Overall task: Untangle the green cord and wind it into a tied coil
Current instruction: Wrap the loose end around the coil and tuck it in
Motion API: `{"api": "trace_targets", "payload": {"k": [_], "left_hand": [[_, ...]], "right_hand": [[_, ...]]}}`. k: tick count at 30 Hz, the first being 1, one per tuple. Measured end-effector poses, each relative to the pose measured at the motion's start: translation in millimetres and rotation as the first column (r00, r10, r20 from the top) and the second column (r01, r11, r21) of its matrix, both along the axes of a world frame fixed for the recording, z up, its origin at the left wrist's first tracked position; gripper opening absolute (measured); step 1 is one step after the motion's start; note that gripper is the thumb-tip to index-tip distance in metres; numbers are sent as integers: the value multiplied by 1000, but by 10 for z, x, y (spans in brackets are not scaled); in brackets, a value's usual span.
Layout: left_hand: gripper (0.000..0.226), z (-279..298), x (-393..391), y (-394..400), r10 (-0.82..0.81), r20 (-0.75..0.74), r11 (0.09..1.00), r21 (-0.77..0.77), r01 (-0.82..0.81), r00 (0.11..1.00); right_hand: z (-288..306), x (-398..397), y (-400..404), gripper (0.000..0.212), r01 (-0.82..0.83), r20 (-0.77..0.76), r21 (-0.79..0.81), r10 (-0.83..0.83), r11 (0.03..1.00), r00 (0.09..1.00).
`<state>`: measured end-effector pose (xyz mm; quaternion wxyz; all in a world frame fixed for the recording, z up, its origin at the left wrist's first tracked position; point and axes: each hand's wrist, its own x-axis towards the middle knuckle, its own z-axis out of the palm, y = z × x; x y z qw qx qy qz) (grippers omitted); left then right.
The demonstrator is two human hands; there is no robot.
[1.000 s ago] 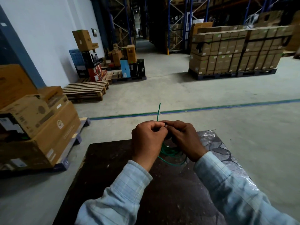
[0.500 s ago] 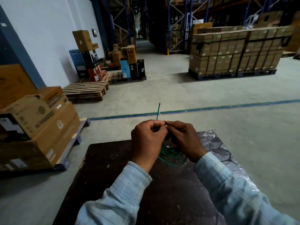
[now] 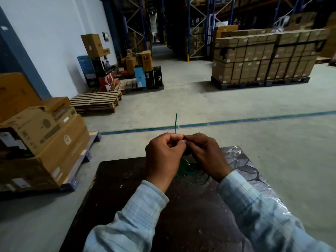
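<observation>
Green cord [image 3: 189,171]: one, loops hanging over dark table [image 3: 127,188], one end sticking up. Two hands, left hand [image 3: 163,157] and right hand [image 3: 207,155], fingers pinched on cord, fingertips meeting.

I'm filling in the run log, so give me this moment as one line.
left hand: pinches thin green cord | right hand: pinches cord | cord end: sticks up | loops: hang over dark table

Warehouse: tall blue racking [image 3: 197,26], palletised carton stacks [image 3: 261,57], empty wooden pallets [image 3: 96,102], line-marked concrete floor [image 3: 200,104]
</observation>
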<state>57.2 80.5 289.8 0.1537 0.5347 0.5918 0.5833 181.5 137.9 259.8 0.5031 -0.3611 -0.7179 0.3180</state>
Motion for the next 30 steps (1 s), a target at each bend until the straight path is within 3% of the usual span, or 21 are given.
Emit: {"api": "trace_targets", "payload": {"k": [9, 17, 23, 27, 30], "left_hand": [[28, -12, -47, 42, 13, 30, 1000, -21, -12, 999], [24, -35, -53, 46, 27, -42, 999, -37, -29, 999], [16, -46, -149, 111, -96, -139, 986, -151, 75, 986], [5, 33, -197, 135, -120, -64, 966, -239, 101, 991], [1, 128, -233, 129, -197, 90, 920, -328, 216, 976]], "right_hand": [[14, 9, -5, 16, 5, -22, -29, -6, 1000, 1000], [6, 16, -5, 15, 56, 72, 72, -61, 996, 996], [-37, 83, 22, 12, -75, 182, 70, 61, 995, 981], [-46, 91, 25, 28, -108, 196, 54, 95, 993, 976], [-71, 86, 50, 13, -156, 184, -12, 156, 988, 970]]}}
